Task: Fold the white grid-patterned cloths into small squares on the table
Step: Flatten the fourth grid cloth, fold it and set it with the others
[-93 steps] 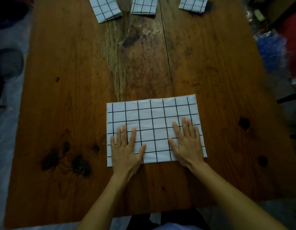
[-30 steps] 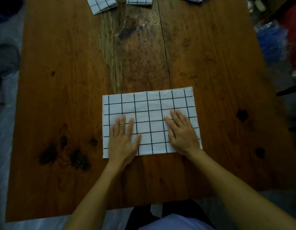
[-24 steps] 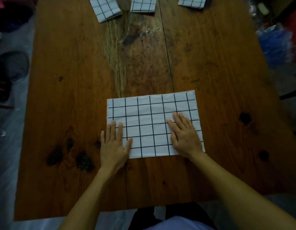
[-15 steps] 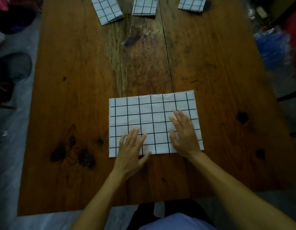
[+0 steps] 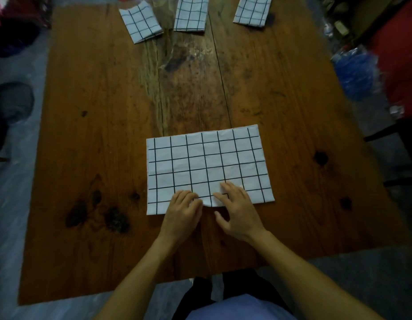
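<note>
The white grid-patterned cloth (image 5: 207,167) lay flat as a wide rectangle on the near half of the wooden surface (image 5: 89,139), its long edges running left to right. Three folded cloths sat in a row at the far edge: the left folded cloth (image 5: 140,20), the middle folded cloth (image 5: 190,15) and the right folded cloth (image 5: 252,11), well apart from the one being worked.

Both hands met at the middle of the cloth's near edge. The left hand (image 5: 183,213) had its fingers curled down onto the hem, apparently pinching it, though the thumb was hidden. The right hand (image 5: 237,212) lay with its fingers bent over a small bulge of fabric that had lifted off the wood just beside the left hand's fingertips, while its thumb stayed off the cloth over bare wood; it seemed to press rather than grip.

The step in hand looked like taking up the near edge for the next fold. To do it well, the layers at the hem would need to be caught together so none slipped behind. A fold across the short way, left end onto right end, would bring the rectangle closer to a square like the three finished pieces. The grid lines offered a ready guide: matching line to line along the edges would keep the fold true. Smoothing from the crease outward would stop the raised bulge from being trapped as a wrinkle.
</note>
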{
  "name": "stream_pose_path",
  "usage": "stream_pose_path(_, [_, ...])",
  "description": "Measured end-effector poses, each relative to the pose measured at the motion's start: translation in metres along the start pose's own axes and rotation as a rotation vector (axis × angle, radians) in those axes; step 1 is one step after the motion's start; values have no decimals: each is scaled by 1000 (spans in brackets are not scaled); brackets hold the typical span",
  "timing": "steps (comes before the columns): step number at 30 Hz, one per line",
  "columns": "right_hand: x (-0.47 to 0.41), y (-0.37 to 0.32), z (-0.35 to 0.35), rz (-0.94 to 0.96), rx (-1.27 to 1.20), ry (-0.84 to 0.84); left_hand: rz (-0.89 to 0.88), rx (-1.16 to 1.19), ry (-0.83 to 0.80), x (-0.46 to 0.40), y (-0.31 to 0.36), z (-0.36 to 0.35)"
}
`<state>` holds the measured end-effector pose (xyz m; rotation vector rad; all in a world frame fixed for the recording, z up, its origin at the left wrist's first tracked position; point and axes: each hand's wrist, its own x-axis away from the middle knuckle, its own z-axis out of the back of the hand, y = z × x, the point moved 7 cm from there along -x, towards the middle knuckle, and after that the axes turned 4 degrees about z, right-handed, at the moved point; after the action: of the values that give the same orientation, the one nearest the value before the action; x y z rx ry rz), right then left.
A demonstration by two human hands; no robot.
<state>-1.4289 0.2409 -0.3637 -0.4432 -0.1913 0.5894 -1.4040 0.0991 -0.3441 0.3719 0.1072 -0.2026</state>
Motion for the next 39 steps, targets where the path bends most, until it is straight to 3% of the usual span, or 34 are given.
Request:
stream_pose_path(8, [-20, -13, 27, -104, 33, 235, 72, -54, -75, -13, 6, 12])
stream_pose_path(12, [-25, -20, 42, -94, 5, 221, 136, -73, -52, -17, 8, 27])
stream_pose_path(15, [-22, -26, 53, -146, 0, 194, 172, -10, -6, -22, 16, 43])
stream_pose_path(21, [-29, -44, 110, -183, -44, 387, 266, 137, -54, -17, 44, 76])
stream_pose_path(24, [-32, -53, 142, -188, -86, 475, 332, 348, 49, -15, 45, 104])
stream_pose_path(27, [-34, -69, 167, -77, -97, 480, 421, 514, 187, -22, 26, 134])
stream_pose_path(32, [-23, -93, 206, 58, -190, 487, 584, 586, 268, -34, -9, 160])
stream_pose_path(35, [-11, -102, 219, 31, -250, 484, 680, 581, 176, -35, -26, 149])
stream_pose_path(39, [7, -111, 226, 42, -290, 492, 729, 790, 28, -35, -24, 133])
